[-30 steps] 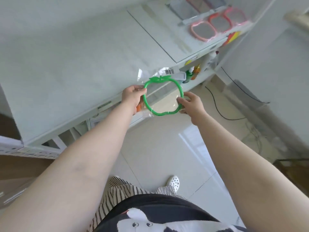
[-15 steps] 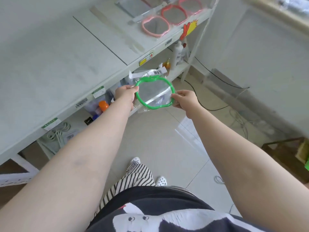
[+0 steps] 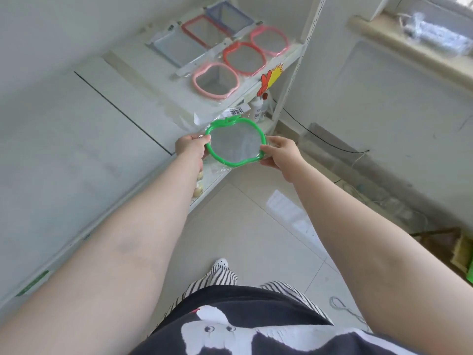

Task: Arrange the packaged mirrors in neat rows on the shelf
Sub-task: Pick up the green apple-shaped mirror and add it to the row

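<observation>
A green apple-shaped mirror (image 3: 236, 142) in clear plastic wrap hangs in the air just off the front edge of the white shelf (image 3: 107, 129). My left hand (image 3: 190, 147) grips its left rim and my right hand (image 3: 280, 152) grips its right rim. Farther back on the shelf lie several packaged mirrors in two rows: a pink apple-shaped one (image 3: 215, 80), a red one (image 3: 244, 58) and another pink one (image 3: 270, 40) in front, with rectangular ones (image 3: 202, 30) behind them.
A white upright post (image 3: 294, 70) closes the shelf's right end, with a yellow-red sticker (image 3: 271, 78) on the edge. White bottles (image 3: 257, 108) stand on a lower shelf. Black cables (image 3: 327, 147) run along the tiled floor by the wall.
The view has swung toward the shelf's right end, so the laid-out mirrors are nearer and fuller in view. Both hands have kept hold of the green mirror, now close to the shelf edge.
</observation>
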The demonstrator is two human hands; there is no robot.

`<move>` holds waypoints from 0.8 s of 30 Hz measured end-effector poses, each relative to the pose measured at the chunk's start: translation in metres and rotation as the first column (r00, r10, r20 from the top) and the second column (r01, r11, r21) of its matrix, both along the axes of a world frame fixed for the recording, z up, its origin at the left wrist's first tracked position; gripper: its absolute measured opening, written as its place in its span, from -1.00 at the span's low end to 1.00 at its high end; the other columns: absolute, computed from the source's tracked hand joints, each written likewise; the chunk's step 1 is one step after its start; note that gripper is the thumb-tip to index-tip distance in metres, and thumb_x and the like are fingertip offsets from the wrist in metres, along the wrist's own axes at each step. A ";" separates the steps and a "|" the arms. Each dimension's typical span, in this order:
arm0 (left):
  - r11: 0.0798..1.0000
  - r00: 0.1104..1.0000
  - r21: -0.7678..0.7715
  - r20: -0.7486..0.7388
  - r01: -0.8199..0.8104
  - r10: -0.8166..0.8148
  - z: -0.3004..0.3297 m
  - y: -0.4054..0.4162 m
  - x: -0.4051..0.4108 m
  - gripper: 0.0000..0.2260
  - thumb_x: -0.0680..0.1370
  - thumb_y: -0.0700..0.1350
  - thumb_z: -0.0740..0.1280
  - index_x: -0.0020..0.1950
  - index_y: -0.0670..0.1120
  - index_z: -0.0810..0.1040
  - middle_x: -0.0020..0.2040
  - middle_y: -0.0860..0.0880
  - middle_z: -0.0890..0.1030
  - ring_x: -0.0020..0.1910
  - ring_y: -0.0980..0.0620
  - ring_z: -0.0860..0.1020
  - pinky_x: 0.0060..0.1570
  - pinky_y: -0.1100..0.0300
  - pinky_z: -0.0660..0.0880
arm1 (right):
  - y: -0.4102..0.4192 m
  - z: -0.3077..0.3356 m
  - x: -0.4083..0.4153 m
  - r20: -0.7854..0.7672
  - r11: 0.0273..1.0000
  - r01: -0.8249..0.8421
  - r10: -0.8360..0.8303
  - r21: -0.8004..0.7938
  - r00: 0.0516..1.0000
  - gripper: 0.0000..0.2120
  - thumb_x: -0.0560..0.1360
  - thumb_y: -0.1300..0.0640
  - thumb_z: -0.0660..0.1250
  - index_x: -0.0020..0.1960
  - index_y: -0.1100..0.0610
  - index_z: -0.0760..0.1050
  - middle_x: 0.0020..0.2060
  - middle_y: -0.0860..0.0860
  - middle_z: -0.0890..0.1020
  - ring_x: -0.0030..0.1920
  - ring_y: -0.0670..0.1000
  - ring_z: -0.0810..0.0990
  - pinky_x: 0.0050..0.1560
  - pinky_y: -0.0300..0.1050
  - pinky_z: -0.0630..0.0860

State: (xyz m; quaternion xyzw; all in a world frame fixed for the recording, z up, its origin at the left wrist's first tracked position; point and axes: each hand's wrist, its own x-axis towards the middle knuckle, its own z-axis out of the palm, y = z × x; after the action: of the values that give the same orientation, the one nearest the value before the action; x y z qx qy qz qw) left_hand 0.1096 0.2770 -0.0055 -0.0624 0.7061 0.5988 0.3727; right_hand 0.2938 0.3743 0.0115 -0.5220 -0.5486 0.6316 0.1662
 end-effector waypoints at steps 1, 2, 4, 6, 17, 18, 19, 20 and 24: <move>1.000 1.000 0.011 0.008 -0.003 0.003 0.001 0.009 -0.005 -0.81 0.43 -0.30 0.44 -0.27 -0.06 0.50 -0.21 -0.09 0.61 -0.31 -0.01 0.56 0.02 0.07 0.59 | 0.008 0.000 -0.004 0.003 1.000 0.007 -0.007 0.004 1.000 -0.65 0.51 0.29 0.34 0.29 0.20 0.49 -0.01 0.17 0.61 -0.33 0.01 0.63 -0.28 -0.20 0.65; 1.000 1.000 0.024 0.015 -0.009 0.008 0.000 0.018 -0.009 -0.81 0.43 -0.31 0.43 -0.27 -0.07 0.50 -0.25 -0.07 0.60 -0.31 0.00 0.56 0.01 0.09 0.59 | 0.016 0.000 -0.009 0.004 1.000 0.012 -0.012 0.007 1.000 -0.67 0.51 0.29 0.33 0.27 0.20 0.50 -0.04 0.17 0.61 -0.36 -0.01 0.63 -0.28 -0.20 0.65; 0.999 1.000 0.034 0.019 -0.009 0.008 0.001 0.033 -0.016 -0.82 0.43 -0.32 0.43 -0.26 -0.08 0.51 -0.28 -0.05 0.58 -0.34 0.02 0.55 -0.05 0.13 0.60 | 0.031 0.000 -0.017 0.002 1.000 0.016 -0.016 0.005 1.000 -0.69 0.51 0.30 0.33 0.25 0.20 0.51 -0.13 0.14 0.62 -0.41 -0.05 0.62 -0.27 -0.20 0.65; 0.998 1.000 0.049 0.020 -0.024 0.024 0.002 0.046 -0.021 -0.82 0.43 -0.32 0.42 -0.26 -0.09 0.50 -0.28 -0.06 0.57 -0.34 0.02 0.54 -0.15 0.18 0.59 | 0.046 0.001 -0.024 0.001 1.000 0.004 -0.004 -0.006 1.000 -0.68 0.51 0.29 0.33 0.26 0.20 0.50 -0.18 0.10 0.63 -0.38 -0.03 0.63 -0.20 -0.17 0.67; 0.948 0.949 0.046 0.008 -0.315 0.315 0.003 0.106 -0.048 -0.92 0.43 -0.19 0.44 -0.23 -0.08 0.58 -0.28 -0.04 0.58 -0.34 0.00 0.54 -0.22 0.20 0.56 | 0.146 0.014 -0.074 0.021 0.959 -0.282 0.283 -0.023 0.959 -0.56 0.52 0.30 0.32 0.38 0.22 0.39 -0.14 0.19 0.65 -0.12 0.20 0.68 0.06 0.06 0.63; 0.932 0.933 0.054 0.000 -0.359 0.360 0.003 0.108 -0.049 -0.96 0.44 -0.19 0.44 -0.15 -0.09 0.62 -0.26 -0.05 0.59 -0.32 -0.01 0.55 -0.17 0.18 0.58 | 0.153 0.014 -0.079 0.021 0.949 -0.314 0.315 -0.030 0.949 -0.57 0.52 0.30 0.32 0.38 0.23 0.40 -0.10 0.22 0.65 -0.06 0.24 0.68 0.10 0.12 0.60; 0.917 0.919 0.067 -0.003 -0.392 0.393 0.005 0.108 -0.050 -0.92 0.45 -0.21 0.44 -0.07 -0.11 0.63 -0.26 -0.04 0.60 -0.32 0.01 0.55 -0.13 0.17 0.59 | 0.159 0.015 -0.084 0.019 0.938 -0.344 0.345 -0.039 0.939 -0.58 0.51 0.31 0.32 0.36 0.23 0.41 -0.10 0.22 0.66 -0.07 0.24 0.68 0.13 0.17 0.58; 0.902 0.905 0.084 -0.004 -0.423 0.424 0.006 0.107 -0.051 -0.87 0.46 -0.24 0.42 0.00 -0.14 0.63 -0.27 -0.03 0.59 -0.33 0.03 0.55 -0.13 0.17 0.59 | 0.163 0.015 -0.089 0.016 0.926 -0.375 0.376 -0.045 0.926 -0.60 0.51 0.31 0.33 0.34 0.22 0.43 -0.16 0.18 0.66 -0.13 0.20 0.69 0.15 0.20 0.56; 0.849 0.851 0.094 -0.032 -0.519 0.524 0.011 0.088 -0.059 -0.91 0.47 -0.31 0.40 -0.14 -0.13 0.59 -0.27 -0.04 0.58 -0.33 0.05 0.55 -0.26 0.25 0.60 | 0.163 0.015 -0.114 -0.011 0.863 -0.500 0.501 -0.073 0.865 -0.65 0.51 0.32 0.32 0.30 0.21 0.48 -0.33 0.10 0.63 -0.45 -0.05 0.63 -0.11 -0.05 0.68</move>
State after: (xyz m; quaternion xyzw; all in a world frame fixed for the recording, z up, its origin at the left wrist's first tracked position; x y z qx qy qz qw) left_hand 0.0505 0.3649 0.0053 -0.2194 0.6478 0.7074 0.1782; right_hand 0.1800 0.5374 0.0264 -0.3702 -0.6423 0.6707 -0.0250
